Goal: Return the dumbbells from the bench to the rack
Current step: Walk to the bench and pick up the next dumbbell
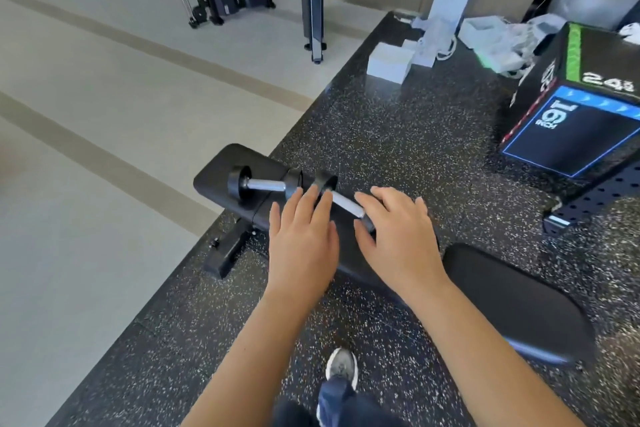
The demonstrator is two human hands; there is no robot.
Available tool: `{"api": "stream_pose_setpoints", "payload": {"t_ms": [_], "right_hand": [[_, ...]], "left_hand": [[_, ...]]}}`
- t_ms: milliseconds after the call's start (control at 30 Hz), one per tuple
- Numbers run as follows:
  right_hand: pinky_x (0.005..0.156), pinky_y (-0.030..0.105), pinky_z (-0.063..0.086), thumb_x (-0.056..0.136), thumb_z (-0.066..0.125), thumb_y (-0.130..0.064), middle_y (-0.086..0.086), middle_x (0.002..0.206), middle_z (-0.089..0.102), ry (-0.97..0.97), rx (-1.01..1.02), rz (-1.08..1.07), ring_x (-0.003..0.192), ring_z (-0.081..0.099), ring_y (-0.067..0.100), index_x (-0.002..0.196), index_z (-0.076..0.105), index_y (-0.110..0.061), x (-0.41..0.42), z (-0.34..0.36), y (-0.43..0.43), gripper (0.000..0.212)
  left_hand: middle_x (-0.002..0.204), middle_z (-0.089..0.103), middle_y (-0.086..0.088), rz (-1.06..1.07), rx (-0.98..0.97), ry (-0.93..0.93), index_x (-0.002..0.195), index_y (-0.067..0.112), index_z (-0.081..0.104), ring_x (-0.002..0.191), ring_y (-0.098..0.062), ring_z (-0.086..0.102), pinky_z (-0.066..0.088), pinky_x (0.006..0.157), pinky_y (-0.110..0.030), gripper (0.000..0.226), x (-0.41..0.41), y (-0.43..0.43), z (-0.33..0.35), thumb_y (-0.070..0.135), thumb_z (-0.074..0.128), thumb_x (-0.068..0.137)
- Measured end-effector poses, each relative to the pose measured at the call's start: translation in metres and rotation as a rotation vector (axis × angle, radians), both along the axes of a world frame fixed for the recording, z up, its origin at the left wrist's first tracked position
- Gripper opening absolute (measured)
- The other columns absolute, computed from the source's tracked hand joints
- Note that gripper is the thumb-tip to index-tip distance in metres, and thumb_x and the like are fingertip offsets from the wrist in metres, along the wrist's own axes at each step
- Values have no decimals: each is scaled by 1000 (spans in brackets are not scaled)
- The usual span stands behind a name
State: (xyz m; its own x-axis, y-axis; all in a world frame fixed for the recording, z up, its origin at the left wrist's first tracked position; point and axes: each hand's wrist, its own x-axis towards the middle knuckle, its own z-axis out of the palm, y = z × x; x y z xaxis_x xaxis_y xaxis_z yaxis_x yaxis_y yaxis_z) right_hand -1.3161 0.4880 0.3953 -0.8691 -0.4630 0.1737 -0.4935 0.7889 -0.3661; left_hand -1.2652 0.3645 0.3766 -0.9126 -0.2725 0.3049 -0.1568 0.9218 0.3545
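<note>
Two small black dumbbells with silver handles lie on a black padded bench (221, 163). The left dumbbell (265, 184) lies free near the bench's far end. The right dumbbell (343, 202) lies between my hands, its near head hidden under my right hand. My left hand (303, 236) hovers over the bench with straight fingers, fingertips near the two inner heads. My right hand (398, 232) reaches with spread, relaxed fingers over the right dumbbell's near end; I cannot tell whether it touches it. No rack is in view.
The bench stands on speckled black rubber flooring (398, 132) bordering a pale floor on the left. A black plyo box (571, 121) sits at right, a second black pad (512, 305) at lower right. White boxes (389, 61) lie farther back. My shoe (341, 367) is below.
</note>
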Motion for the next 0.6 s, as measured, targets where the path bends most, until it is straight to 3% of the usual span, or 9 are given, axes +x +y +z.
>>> {"api": "stream_pose_setpoints", "payload": {"t_ms": [333,600], "right_hand": [[102,61,30,86,59,-20,14,121,57,-79,50,-80,122,49,33,120,58,-12,-118,-33,-49,35],[98,62,34,82,64,-18,15,119,60,-95,77,-190,120,51,34,118,60,-11,-204,-68,-110,38]], "left_hand": [[138,46,-14,-6,85,-175,129,6,46,131,-31,36,23,107,-51,42,-126,-67,-44,13,53,88],[143,39,-11,-139,112,-291,134,8,40,135,-27,30,18,110,-50,44,-228,-126,-90,17,48,91]]}}
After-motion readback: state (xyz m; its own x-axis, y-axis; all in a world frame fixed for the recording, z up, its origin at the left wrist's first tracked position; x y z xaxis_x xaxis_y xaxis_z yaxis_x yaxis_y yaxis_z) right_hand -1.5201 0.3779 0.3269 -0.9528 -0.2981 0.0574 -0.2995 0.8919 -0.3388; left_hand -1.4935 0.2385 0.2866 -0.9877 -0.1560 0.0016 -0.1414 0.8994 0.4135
